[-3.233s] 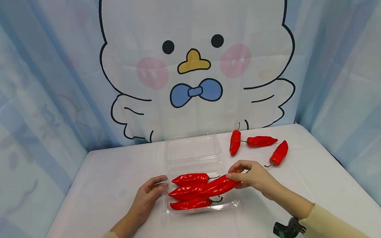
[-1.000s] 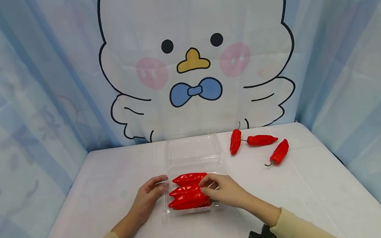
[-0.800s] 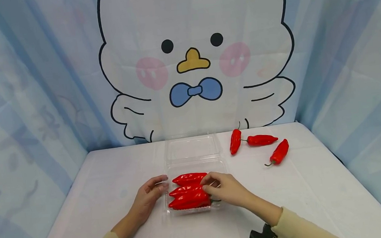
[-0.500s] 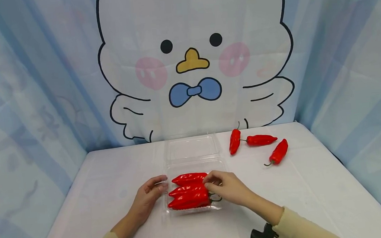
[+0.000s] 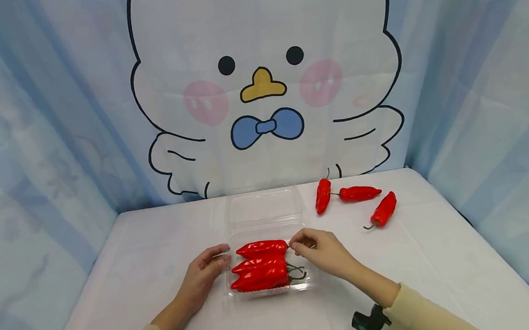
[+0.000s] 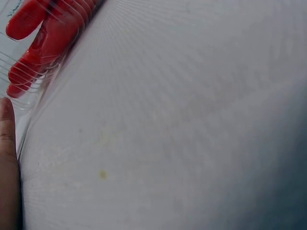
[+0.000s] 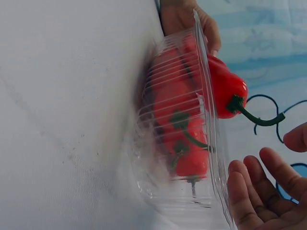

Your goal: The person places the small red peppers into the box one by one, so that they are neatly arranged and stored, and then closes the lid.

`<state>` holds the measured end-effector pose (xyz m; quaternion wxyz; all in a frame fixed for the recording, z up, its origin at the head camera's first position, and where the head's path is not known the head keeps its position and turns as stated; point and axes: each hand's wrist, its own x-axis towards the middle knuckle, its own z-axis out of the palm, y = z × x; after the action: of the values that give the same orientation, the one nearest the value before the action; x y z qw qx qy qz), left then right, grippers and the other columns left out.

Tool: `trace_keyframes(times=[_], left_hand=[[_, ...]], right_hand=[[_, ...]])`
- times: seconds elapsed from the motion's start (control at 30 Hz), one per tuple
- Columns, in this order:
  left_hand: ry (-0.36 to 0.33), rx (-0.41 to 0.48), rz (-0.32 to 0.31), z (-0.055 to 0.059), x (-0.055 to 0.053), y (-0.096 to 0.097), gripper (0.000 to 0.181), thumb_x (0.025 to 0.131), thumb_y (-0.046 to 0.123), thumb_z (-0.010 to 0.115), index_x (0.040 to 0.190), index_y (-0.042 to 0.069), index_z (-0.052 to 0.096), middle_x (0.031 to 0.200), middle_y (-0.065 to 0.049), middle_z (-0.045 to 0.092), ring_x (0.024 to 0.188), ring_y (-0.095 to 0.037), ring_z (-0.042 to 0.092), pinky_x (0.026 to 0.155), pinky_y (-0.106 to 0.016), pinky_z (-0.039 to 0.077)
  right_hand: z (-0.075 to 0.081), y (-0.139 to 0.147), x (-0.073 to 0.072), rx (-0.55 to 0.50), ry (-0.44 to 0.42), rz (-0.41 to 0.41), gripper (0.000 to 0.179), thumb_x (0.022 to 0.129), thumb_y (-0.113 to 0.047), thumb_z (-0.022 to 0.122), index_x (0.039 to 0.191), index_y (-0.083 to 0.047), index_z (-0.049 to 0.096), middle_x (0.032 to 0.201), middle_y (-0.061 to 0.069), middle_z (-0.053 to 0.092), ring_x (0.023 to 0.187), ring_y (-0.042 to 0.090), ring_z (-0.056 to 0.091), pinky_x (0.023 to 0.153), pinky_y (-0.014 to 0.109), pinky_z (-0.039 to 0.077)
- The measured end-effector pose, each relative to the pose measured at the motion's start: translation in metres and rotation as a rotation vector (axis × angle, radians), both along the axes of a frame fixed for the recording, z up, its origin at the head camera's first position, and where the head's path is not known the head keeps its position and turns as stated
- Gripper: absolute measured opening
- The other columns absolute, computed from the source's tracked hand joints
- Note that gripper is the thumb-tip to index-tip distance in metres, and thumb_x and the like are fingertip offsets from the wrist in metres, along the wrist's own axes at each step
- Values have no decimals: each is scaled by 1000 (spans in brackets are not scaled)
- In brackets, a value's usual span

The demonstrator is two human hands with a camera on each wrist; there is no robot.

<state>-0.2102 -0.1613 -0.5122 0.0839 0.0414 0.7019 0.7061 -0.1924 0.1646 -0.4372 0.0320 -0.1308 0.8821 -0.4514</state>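
A clear plastic clamshell box [image 5: 308, 284] lies with its lid [image 5: 264, 206] folded back on the white table. Several red chili peppers [image 5: 260, 278] lie side by side in it, green stems to the right; the front one sits on top and rises above the rim in the right wrist view. My left hand [image 5: 204, 273] rests at the box's left end, fingers relaxed at its wall. Over the box's right end, my right hand [image 5: 324, 251] is by the stem of the back pepper [image 5: 262, 248]. In the right wrist view its thumb and fingers [image 7: 276, 175] stand apart, holding nothing.
Three more red peppers lie at the back right of the table: one pointing away [image 5: 323, 196], one sideways [image 5: 360, 193] and one slanted [image 5: 383, 210]. A curtain with a cartoon bird [image 5: 269, 159] hangs behind the table, and blue curtains flank it.
My right hand laid the pepper it held on the front of the row in the box and let it go. Then it drew back to the right. My left hand stayed at the box.
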Motion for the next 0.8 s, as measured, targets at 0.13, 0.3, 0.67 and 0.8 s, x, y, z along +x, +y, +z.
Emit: trace_keyframes(times=[0.13, 0.3, 0.67, 0.8], left_hand=[[4, -3, 2, 0, 0, -1, 49, 97, 16, 67, 141, 0, 54, 145, -18, 56, 116, -12, 63, 97, -20, 54], [-7, -6, 1, -1, -1, -2, 50, 97, 17, 68, 142, 1, 54, 145, -17, 56, 118, -12, 63, 98, -20, 53], [-11, -2, -15, -2, 0, -3, 50, 98, 17, 67, 143, 2, 53, 147, -17, 55, 118, -12, 63, 100, -20, 53], [-16, 5, -10, -1, -1, -3, 49, 97, 16, 67, 142, 1, 53, 146, -17, 55, 118, -12, 63, 99, -20, 53]], right_hand=[[2, 6, -2, 9, 2, -41, 14, 99, -20, 66, 109, -12, 73, 90, -5, 72, 85, 11, 64, 76, 27, 53], [1, 16, -4, 8, 17, -95, 12, 99, -19, 66, 107, -14, 74, 92, -4, 73, 86, 11, 65, 75, 26, 54], [-4, 51, -6, 82, 74, -186, 14, 99, -17, 65, 109, -10, 73, 101, 4, 76, 88, 14, 68, 73, 24, 55], [-6, 69, -9, 165, 127, -217, 17, 98, -17, 66, 110, -8, 73, 101, 4, 75, 87, 16, 67, 76, 27, 58]])
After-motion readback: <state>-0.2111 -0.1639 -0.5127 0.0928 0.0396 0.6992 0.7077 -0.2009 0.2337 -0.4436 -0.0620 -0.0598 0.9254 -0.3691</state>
